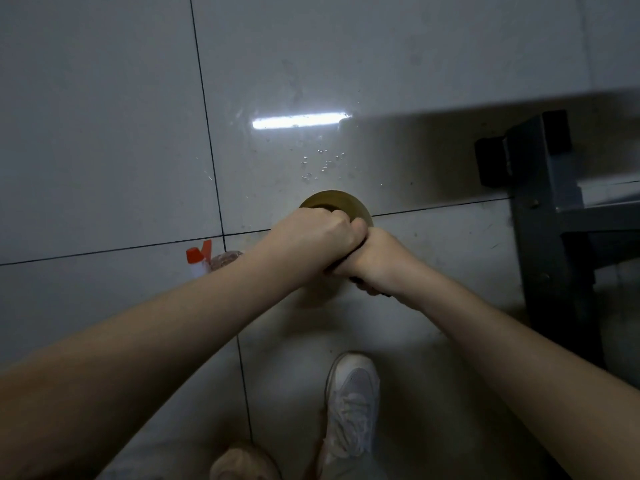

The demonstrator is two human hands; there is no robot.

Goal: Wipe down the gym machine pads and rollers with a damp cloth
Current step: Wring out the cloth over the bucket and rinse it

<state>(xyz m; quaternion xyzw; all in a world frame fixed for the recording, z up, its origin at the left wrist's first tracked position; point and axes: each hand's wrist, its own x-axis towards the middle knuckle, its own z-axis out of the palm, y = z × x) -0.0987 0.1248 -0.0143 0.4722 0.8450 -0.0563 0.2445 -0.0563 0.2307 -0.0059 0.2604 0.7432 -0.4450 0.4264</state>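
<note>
Two bare forearms (138,323), white mesh lace-up sneaker (351,403)

This is an indoor room with a hard floor, most probably a gym. The floor (104,133) is made of large glossy grey tiles with thin dark joints, and on it shines the reflection of a long tube lamp (298,120). At the right stands the dark steel frame (540,216) of a machine, its foot closed with a black end cap (491,161). Water drops (322,162) lie on the tiles, and a spray bottle (198,259) with an orange trigger stands there.
</note>
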